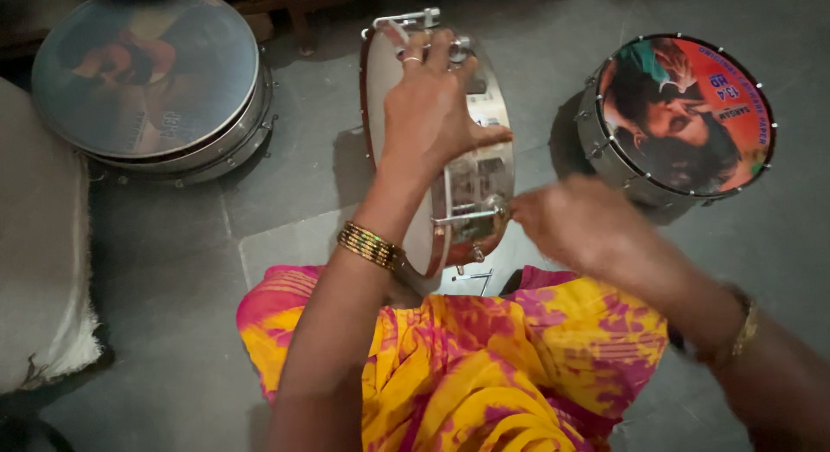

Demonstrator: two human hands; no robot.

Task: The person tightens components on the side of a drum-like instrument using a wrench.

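Note:
A shiny metal frame drum stands on its edge on the floor in front of my knees. My left hand grips its top rim near a metal tension lug, fingers curled over the edge. My right hand, blurred by motion, holds a small metal tuning key set against a bolt on the drum's shell. Gold bangles sit on both wrists. My lap is covered in yellow and pink cloth.
A small drum with a colourful printed head lies at the right. A stack of large drums with a faded printed head sits at the upper left. A pale burlap sack lies on the left, grey stone floor below.

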